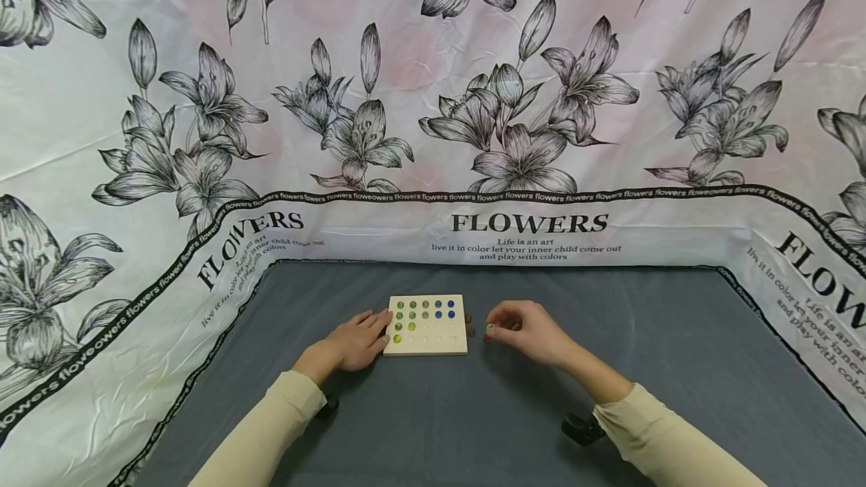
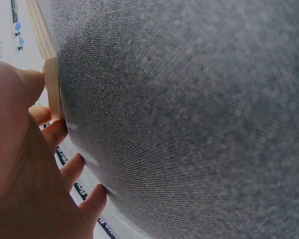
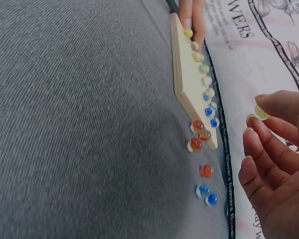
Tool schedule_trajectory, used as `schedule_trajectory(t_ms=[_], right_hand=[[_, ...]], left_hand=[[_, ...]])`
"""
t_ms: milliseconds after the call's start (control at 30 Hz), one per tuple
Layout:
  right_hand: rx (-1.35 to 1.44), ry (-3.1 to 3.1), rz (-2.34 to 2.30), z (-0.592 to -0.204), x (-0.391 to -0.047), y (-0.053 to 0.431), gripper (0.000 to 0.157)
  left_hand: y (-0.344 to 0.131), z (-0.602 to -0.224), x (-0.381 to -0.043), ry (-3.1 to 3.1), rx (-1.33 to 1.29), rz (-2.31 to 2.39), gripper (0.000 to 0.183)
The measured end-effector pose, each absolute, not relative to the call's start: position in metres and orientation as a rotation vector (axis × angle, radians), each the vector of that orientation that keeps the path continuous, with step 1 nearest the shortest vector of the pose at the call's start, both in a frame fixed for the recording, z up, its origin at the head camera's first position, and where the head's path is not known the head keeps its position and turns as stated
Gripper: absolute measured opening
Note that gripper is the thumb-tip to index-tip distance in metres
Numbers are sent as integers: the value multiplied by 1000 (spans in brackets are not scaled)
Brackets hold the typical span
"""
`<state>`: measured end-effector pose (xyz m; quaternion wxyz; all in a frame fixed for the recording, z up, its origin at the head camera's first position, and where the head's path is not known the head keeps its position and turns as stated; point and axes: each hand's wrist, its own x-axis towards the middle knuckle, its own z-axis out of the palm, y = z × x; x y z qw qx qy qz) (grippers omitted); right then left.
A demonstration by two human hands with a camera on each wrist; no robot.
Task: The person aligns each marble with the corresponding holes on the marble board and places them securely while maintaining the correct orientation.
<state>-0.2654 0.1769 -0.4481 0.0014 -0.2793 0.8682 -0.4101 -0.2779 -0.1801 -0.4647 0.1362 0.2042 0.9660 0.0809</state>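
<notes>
Sleeves (image 1: 264,427), pale board (image 1: 433,332), long axis crosswise

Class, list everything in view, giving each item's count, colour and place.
Board: one, pale wood, on the table
Marbles on the board: thirteen, green, yellow-green, dull and blue, in rows of five, five, two and one
Loose red marbles: four visible, orange-red, right of the board
Loose blue marbles: two visible, blue, near the red ones
Held marble: one, yellowish, in the right hand
Table: one, grey, under the board
Flowered cloth: white and pink with black print, around the table
Wrist devices: two, black, at the wrists
Sleeves: two, cream, on the forearms
Hands: two, left at the board's left edge, right pinching the marble
</notes>
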Motion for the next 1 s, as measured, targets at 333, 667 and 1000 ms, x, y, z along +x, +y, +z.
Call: schedule_trajectory(t_ms=[333, 667, 1000], right_hand=[[-911, 2709, -1311, -446, -268, 164, 15], [-921, 2704, -1321, -443, -272, 151, 10], [-961, 2684, -1330, -444, -272, 140, 8]], left_hand=[[-179, -464, -276, 2796, 579, 242, 57], [-178, -463, -276, 2794, 575, 230, 57], [-178, -463, -277, 2781, 568, 218, 58]])
